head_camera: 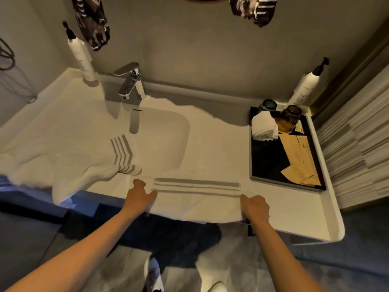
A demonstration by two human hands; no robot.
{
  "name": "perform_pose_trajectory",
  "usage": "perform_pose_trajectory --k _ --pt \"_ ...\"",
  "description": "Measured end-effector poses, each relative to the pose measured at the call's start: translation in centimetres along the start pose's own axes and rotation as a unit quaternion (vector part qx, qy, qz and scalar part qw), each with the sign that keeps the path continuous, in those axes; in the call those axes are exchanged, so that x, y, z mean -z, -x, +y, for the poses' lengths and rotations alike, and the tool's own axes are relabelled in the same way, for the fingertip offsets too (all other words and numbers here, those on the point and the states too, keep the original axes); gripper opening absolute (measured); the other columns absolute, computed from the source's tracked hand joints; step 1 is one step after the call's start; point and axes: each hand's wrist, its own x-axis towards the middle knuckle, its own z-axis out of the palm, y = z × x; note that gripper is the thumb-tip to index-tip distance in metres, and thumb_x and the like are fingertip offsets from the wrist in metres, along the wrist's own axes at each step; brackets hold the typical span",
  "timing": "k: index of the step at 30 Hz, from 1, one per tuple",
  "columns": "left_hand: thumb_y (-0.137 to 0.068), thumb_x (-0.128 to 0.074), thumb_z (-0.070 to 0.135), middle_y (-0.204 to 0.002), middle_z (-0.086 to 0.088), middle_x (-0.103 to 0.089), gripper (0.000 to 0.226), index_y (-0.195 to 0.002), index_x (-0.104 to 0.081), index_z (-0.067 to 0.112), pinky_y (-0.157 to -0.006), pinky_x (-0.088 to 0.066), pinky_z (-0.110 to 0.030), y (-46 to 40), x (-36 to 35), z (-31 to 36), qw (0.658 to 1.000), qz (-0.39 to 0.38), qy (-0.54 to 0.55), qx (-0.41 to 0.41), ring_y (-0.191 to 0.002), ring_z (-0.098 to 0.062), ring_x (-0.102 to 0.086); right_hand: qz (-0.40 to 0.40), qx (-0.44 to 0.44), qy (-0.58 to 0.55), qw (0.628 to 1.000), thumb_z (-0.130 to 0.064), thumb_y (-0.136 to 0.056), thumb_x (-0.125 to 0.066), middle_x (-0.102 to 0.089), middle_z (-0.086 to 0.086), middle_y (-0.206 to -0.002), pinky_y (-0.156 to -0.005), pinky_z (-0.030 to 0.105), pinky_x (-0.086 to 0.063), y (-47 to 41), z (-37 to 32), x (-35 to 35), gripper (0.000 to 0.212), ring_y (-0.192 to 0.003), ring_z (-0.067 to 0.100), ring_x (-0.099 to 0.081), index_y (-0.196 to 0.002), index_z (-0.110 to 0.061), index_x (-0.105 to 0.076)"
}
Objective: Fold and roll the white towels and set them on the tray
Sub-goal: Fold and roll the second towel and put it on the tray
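A white towel with grey stripes lies flat on the counter's front edge, its near part hanging over. My left hand grips its left end and my right hand grips its right end. A second white striped towel lies crumpled at the left, draped over the counter edge. On the black tray at the right sits one rolled white towel.
The sink basin and chrome faucet are behind the towel. Two tumblers and tan paper packets share the tray. Pump bottles stand at back left and back right. A mirror rises behind the counter.
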Motion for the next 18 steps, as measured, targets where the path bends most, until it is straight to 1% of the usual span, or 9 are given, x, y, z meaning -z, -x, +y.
perform_pose_trajectory --k 1,3,6,8,11,12,15,17,18 --pt "-0.093 -0.063 0.036 -0.1 -0.01 -0.059 0.06 -0.135 -0.034 0.005 -0.043 -0.045 -0.029 0.2 -0.1 -0.3 1.0 0.006 0.021 0.004 -0.053 -0.022 -0.06 -0.01 0.001 0.001 1.0 -0.04 -0.089 -0.06 -0.063 0.012 -0.092 -0.071 0.036 -0.054 0.4 0.3 0.1 0.033 -0.074 0.026 -0.059 -0.086 -0.008 -0.056" --pt "-0.09 -0.068 0.033 -0.1 -0.01 -0.058 0.054 -0.128 -0.037 0.009 -0.038 -0.048 -0.029 0.7 -0.2 -0.5 0.997 0.004 0.081 0.018 -0.058 -0.025 -0.062 -0.056 -0.006 0.004 0.998 -0.042 -0.083 -0.067 -0.062 0.01 -0.09 -0.065 0.035 -0.054 0.7 0.7 0.2 0.034 -0.079 0.028 -0.063 -0.087 -0.01 -0.054" --pt "-0.091 -0.068 0.02 -0.12 -0.008 -0.051 0.043 -0.123 -0.041 0.011 -0.058 -0.058 -0.04 0.9 -0.7 -1.3 0.991 0.006 0.131 0.005 -0.085 -0.024 -0.06 -0.079 -0.022 0.008 0.997 -0.026 -0.077 -0.071 -0.07 0.018 -0.087 -0.066 0.044 -0.062 0.4 1.1 0.5 0.026 -0.075 0.032 -0.07 -0.085 -0.003 -0.06" --pt "-0.093 -0.066 0.015 -0.133 -0.008 -0.05 0.034 -0.119 -0.044 0.012 -0.07 -0.058 -0.038 1.0 -0.7 -1.6 0.988 0.026 0.152 -0.015 -0.099 -0.027 -0.057 -0.069 -0.032 -0.012 0.997 -0.018 -0.078 -0.068 -0.068 0.019 -0.081 -0.058 0.041 -0.062 0.3 1.3 0.8 0.018 -0.068 0.032 -0.069 -0.076 -0.003 -0.059" --pt "-0.096 -0.06 0.013 -0.141 -0.011 -0.051 0.025 -0.117 -0.047 0.015 -0.041 -0.046 -0.022 1.3 -0.9 -1.7 0.99 0.019 0.13 -0.05 -0.068 -0.024 -0.061 -0.049 -0.053 -0.068 0.995 -0.012 -0.08 -0.063 -0.066 0.023 -0.08 -0.054 0.041 -0.061 0.4 1.6 0.8 0.014 -0.061 0.034 -0.067 -0.074 0.0 -0.058" --pt "-0.097 -0.058 0.013 -0.14 -0.01 -0.052 0.022 -0.117 -0.048 0.017 -0.037 -0.043 -0.02 1.4 -1.0 -1.7 0.991 0.014 0.114 -0.063 -0.058 -0.022 -0.059 -0.053 -0.059 -0.082 0.993 -0.011 -0.081 -0.062 -0.066 0.023 -0.081 -0.054 0.041 -0.061 0.4 1.8 0.7 0.014 -0.061 0.034 -0.066 -0.076 0.002 -0.059" --pt "-0.1 -0.053 0.011 -0.129 -0.014 -0.062 0.021 -0.118 -0.052 0.021 -0.04 -0.049 -0.028 1.7 -1.0 -2.0 0.985 -0.007 0.151 -0.085 -0.045 -0.019 -0.058 -0.068 -0.061 -0.114 0.989 -0.007 -0.084 -0.062 -0.066 0.026 -0.083 -0.052 0.036 -0.058 0.2 2.2 0.5 0.013 -0.06 0.033 -0.065 -0.088 0.005 -0.062" --pt "-0.1 -0.052 0.008 -0.097 -0.013 -0.072 0.038 -0.129 -0.049 0.033 -0.047 -0.056 -0.037 1.8 -0.3 -2.7 0.972 -0.025 0.213 -0.092 -0.047 -0.019 -0.062 -0.055 -0.009 -0.142 0.988 -0.005 -0.086 -0.062 -0.066 0.022 -0.091 -0.049 0.033 -0.056 0.1 2.5 0.5 0.02 -0.063 0.038 -0.067 -0.103 0.005 -0.06" --pt "-0.1 -0.051 0.006 -0.082 -0.008 -0.072 0.051 -0.136 -0.044 0.041 -0.051 -0.058 -0.039 1.9 0.0 -3.2 0.968 -0.035 0.225 -0.105 -0.051 -0.023 -0.065 -0.049 0.037 -0.16 0.985 -0.007 -0.088 -0.061 -0.064 0.014 -0.097 -0.048 0.033 -0.055 0.3 2.7 0.7 0.021 -0.066 0.041 -0.069 -0.109 -0.003 -0.057"
